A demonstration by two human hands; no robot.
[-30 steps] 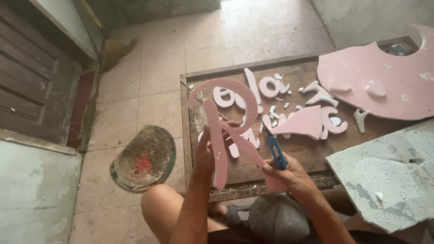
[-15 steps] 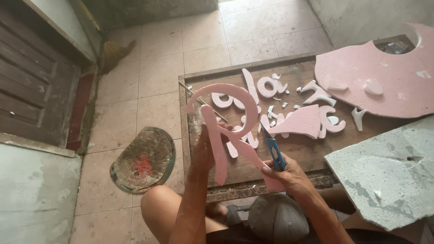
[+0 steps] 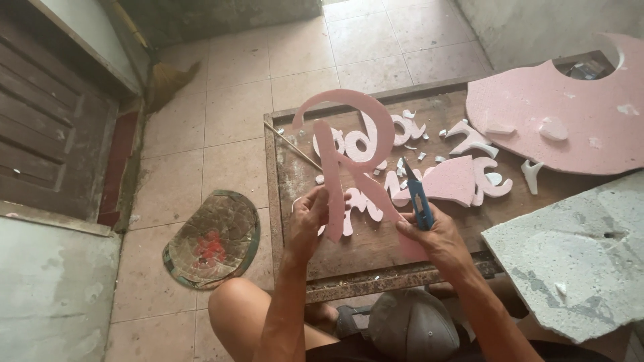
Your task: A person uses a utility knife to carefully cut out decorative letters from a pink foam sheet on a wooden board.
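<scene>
Dark slatted wood fills the upper left, with pale floor tiles beside it and a worn round mat [image 3: 213, 238] at lower left. At centre stands a scuffed wooden table [image 3: 376, 245]. Above it the left hand [image 3: 310, 218] pinches the stem of a pink foam letter [image 3: 349, 157], held upright mid-frame. The right hand [image 3: 436, 234] is wrapped round a blue cutter [image 3: 420, 204] at the letter's leg. Foam scraps [image 3: 463, 177] litter the top; a large pink sheet [image 3: 563, 121] lies upper right, a rough grey slab [image 3: 577, 255] lower right
</scene>
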